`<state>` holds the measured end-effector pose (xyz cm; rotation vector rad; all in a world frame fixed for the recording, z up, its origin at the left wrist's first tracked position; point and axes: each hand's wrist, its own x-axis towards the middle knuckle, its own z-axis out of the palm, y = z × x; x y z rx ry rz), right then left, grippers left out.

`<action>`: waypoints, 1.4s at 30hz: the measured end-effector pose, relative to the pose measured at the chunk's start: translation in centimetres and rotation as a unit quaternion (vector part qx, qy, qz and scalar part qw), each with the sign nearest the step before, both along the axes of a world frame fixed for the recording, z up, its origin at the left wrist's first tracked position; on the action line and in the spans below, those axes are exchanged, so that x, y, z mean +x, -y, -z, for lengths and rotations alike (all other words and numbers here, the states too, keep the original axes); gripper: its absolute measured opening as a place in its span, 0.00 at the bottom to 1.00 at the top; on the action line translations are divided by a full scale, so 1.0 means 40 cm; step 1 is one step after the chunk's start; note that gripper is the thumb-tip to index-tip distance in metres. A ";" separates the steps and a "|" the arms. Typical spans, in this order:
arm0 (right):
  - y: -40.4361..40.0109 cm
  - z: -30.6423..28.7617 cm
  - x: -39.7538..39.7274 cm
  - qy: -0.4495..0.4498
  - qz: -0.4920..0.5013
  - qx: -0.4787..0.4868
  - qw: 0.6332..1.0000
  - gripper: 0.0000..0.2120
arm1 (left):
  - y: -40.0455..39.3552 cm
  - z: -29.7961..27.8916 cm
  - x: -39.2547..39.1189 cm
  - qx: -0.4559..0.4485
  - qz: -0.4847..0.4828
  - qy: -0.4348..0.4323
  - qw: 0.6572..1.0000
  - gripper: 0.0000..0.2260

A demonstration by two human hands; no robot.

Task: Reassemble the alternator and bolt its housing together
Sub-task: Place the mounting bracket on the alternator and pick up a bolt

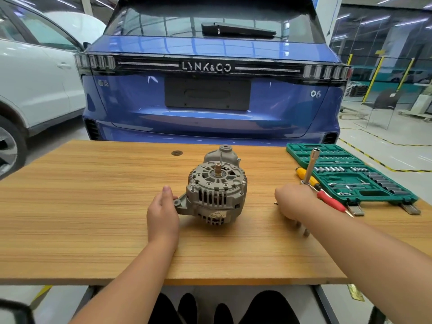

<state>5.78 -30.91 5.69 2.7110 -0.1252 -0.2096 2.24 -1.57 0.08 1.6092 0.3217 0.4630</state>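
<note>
Head view: wooden table (pixel 93 206) fills the lower middle of the frame, both forearms reaching in from the bottom edge.

Alternator (pixel 216 191) sits at centre of the table, shaft end up, with a grey housing piece (pixel 222 155) just behind it.

Left hand (pixel 162 215) lies left of centre, palm toward the alternator. Thumb up, fingers curled around the mounting ear on the alternator's left side, touching it. Wrist straight, forearm running down to the lower left.

Right hand (pixel 294 202) lies right of centre, well apart from the alternator, knuckles up and fingers bent down toward the table. Small grey metal pieces (pixel 302 228) show below the hand, blurred; cannot tell whether the fingers pinch them or only touch them. Forearm runs to the lower right corner.

Just beyond the right hand: a socket driver (pixel 311 167) standing up, and a red-handled screwdriver (pixel 330 202) lying flat. Green socket case (pixel 350 174) lies open at the table's right edge.

Blue car (pixel 210 101) fills the upper middle, white car (pixel 35 78) at upper left.
</note>
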 end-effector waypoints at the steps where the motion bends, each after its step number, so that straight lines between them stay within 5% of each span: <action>1: 0.001 0.000 0.002 0.005 -0.010 -0.001 1.000 0.04 | 0.001 -0.003 -0.002 0.004 -0.003 -0.001 1.000 0.23; 5: 0.008 -0.018 0.002 0.070 -0.012 0.137 0.988 0.08 | -0.002 -0.002 -0.014 0.015 -0.013 -0.001 1.000 0.24; 8: 0.006 -0.055 -0.016 0.150 0.011 0.327 0.933 0.09 | -0.009 0.004 -0.026 0.015 -0.005 -0.015 1.000 0.22; 12: -0.010 -0.120 -0.056 0.238 0.054 0.571 0.784 0.05 | -0.017 0.002 -0.048 0.041 0.015 -0.016 0.999 0.22; 15: -0.034 -0.173 -0.087 0.266 0.074 0.664 0.695 0.04 | -0.011 -0.002 -0.078 0.115 0.076 0.026 0.990 0.20; 21: -0.125 -0.247 -0.129 0.200 0.064 0.841 0.499 0.09 | 0.016 0.002 -0.129 0.296 0.196 0.200 0.913 0.17; 23: -0.162 -0.262 -0.137 0.170 0.045 0.867 0.467 0.10 | 0.020 0.005 -0.136 0.331 0.238 0.246 0.879 0.18; 26: -0.212 -0.271 -0.147 0.160 -0.002 0.860 0.485 0.11 | 0.021 0.008 -0.126 0.364 0.240 0.236 0.868 0.19; 30: -0.261 -0.265 -0.161 0.218 -0.089 0.753 0.615 0.07 | 0.010 -0.004 -0.101 0.312 0.148 0.110 0.932 0.27; 34: -0.309 -0.244 -0.168 0.238 -0.163 0.660 0.694 0.05 | 0.013 -0.006 -0.085 0.245 0.131 0.001 0.961 0.47; 38: -0.346 -0.215 -0.159 0.229 -0.196 0.621 0.723 0.05 | 0.001 -0.017 -0.066 0.151 0.209 -0.076 0.963 0.66; 42: -0.368 -0.189 -0.144 0.243 -0.213 0.594 0.736 0.07 | 0.003 -0.005 -0.058 0.202 0.237 -0.039 0.949 0.60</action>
